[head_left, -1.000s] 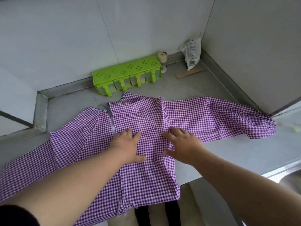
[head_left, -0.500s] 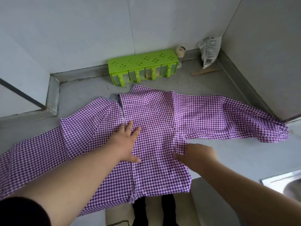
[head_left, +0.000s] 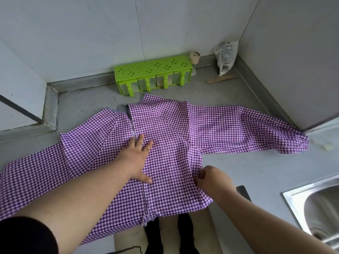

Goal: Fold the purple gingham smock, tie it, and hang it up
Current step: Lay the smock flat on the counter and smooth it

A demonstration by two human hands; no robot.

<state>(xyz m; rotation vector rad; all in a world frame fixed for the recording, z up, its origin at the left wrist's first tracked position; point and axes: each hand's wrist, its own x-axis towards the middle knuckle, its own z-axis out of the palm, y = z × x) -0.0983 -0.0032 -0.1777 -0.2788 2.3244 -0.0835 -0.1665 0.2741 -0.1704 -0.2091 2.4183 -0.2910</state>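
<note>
The purple and white checked cloth smock [head_left: 165, 143] lies spread out flat on the grey worktop [head_left: 256, 171], with one sleeve going off to each side. Its bottom edge hangs a little over the front of the worktop. It looks thin, soft and light, so it will bend and wrinkle easily and will slide if it is pulled. It will not break.

The left hand [head_left: 136, 158] lies flat on the middle of the smock, fingers spread apart, and presses it down. The right hand [head_left: 211, 177] has its fingers curled and pinches the side edge of the smock, just under the right sleeve. That edge looks like a good place to hold it for a fold, while the flat hand keeps the rest from sliding.

At the back, by the wall, stands a bright green plastic box with little see-through drawers [head_left: 154, 74]. Something pale sits in some drawers, but I cannot tell what. A white plastic bag [head_left: 226, 57] leans in the corner. A shiny metal sink [head_left: 315, 208] is at the right.
</note>
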